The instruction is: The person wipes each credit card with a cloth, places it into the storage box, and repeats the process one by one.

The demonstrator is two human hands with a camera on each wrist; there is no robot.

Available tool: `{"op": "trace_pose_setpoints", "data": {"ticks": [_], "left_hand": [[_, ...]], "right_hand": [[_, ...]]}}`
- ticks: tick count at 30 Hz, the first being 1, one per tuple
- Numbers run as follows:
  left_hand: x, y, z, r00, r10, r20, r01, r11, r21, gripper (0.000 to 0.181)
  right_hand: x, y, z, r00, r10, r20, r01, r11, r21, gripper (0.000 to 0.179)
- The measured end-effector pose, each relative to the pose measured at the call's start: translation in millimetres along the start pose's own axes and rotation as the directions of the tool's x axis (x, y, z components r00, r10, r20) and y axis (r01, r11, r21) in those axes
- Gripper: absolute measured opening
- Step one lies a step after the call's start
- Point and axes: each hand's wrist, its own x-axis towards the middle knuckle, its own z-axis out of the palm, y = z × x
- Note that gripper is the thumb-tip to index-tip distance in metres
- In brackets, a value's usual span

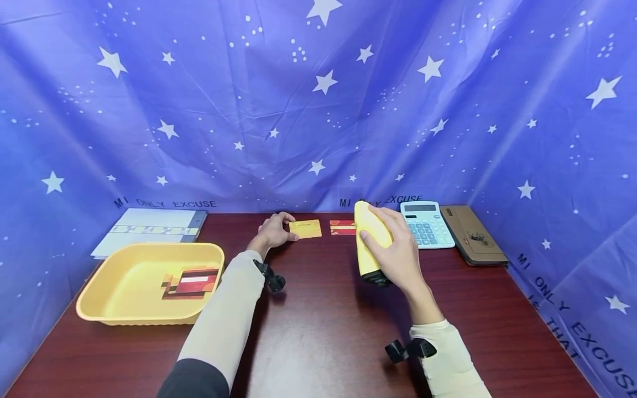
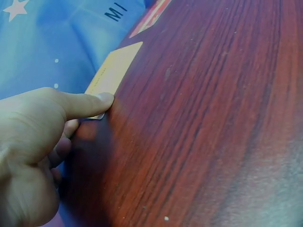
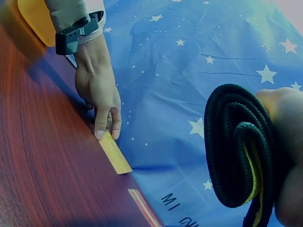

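My left hand (image 1: 271, 230) is at the back of the table, with thumb and fingertips on the left end of a yellow card (image 1: 307, 228). In the left wrist view the thumb lies at the near corner of the card (image 2: 113, 71), which is flat on the table. My right hand (image 1: 400, 255) grips a folded cloth (image 1: 367, 251), yellow on one side and black on the other, held above the table. The black folded layers of the cloth (image 3: 232, 142) show in the right wrist view. Beside the yellow card lies a red card (image 1: 342, 227) with a pale stripe, partly hidden by the cloth.
A yellow basin (image 1: 124, 320) with several red and yellow cards (image 1: 194, 283) stands at the left. Behind it lies a white and grey folder-like item (image 1: 149, 225). At the back right are a light blue calculator (image 1: 426, 225) and a brown case (image 1: 473, 235). A starry blue curtain (image 1: 278, 110) hangs behind.
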Motion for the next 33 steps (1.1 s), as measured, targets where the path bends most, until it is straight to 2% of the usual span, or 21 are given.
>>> {"op": "trace_pose_setpoints", "data": {"ticks": [5,11,15,17,20,24,29,33], "left_hand": [[-1.2,1.5,6.2,0.999,-0.004,-0.053,0.001,0.999,-0.047,0.051],[-5.6,4.0,9.7,0.997,0.004,-0.079,-0.009,0.998,-0.060,0.049],[-9.8,12.0,6.8,0.992,0.034,-0.123,-0.053,0.987,-0.150,0.048],[-12.3,20.6,5.5,0.984,0.063,-0.165,-0.100,0.969,-0.224,0.048],[-20.3,39.1,2.6,0.964,0.120,-0.236,-0.194,0.925,-0.326,0.048],[-38.7,62.8,-4.1,0.937,0.181,-0.300,-0.296,0.868,-0.399,0.048],[-63.7,72.7,-13.0,0.912,0.198,-0.360,-0.350,0.833,-0.428,0.048],[-82.9,72.0,-17.9,0.907,0.196,-0.373,-0.362,0.814,-0.453,0.050]], "right_hand": [[-0.1,0.9,0.4,1.000,0.004,0.006,-0.004,1.000,0.000,0.056],[-3.3,3.2,2.6,1.000,0.010,0.018,-0.010,1.000,0.002,0.055],[-3.9,3.5,3.8,1.000,0.007,0.017,-0.007,1.000,-0.002,0.056],[-3.7,3.9,3.7,1.000,0.004,0.016,-0.004,1.000,-0.003,0.056],[-2.9,4.1,3.3,1.000,0.001,0.014,-0.001,1.000,-0.001,0.056],[-2.5,4.0,3.2,1.000,0.003,0.014,-0.003,1.000,0.006,0.056],[-2.2,3.1,3.6,1.000,-0.001,0.013,0.000,1.000,0.007,0.056],[-1.7,-0.6,4.3,1.000,-0.014,0.012,0.014,1.000,0.002,0.056]]}}
